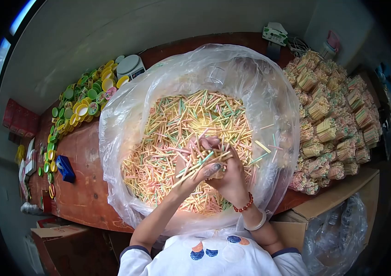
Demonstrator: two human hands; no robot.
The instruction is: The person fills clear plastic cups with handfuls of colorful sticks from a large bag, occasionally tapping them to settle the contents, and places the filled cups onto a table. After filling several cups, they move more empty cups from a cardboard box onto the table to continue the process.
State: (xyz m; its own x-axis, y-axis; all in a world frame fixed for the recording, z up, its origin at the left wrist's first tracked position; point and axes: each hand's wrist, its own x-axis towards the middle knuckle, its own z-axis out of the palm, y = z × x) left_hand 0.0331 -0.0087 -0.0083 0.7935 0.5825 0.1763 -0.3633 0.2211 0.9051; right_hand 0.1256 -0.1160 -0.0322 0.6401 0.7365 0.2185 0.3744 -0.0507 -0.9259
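A big clear plastic bag (271,87) lies wide open on the table, heaped with thin pastel sticks (172,119) in yellow, pink and green. My left hand (194,178) and my right hand (233,177) meet over the near middle of the heap. Both have their fingers curled round one loose bunch of sticks (200,158), whose ends poke out at several angles. A red bead bracelet (246,204) and a pale bangle (256,221) circle my right wrist. A few loose sticks (263,147) rest on the bag's plastic at the right.
Many bundles of sticks (326,129) are stacked at the right. On the left are green and yellow small tubs (81,109), a white scale (130,66) and a blue box (65,169). A cardboard box (342,191) with clear plastic stands at the near right.
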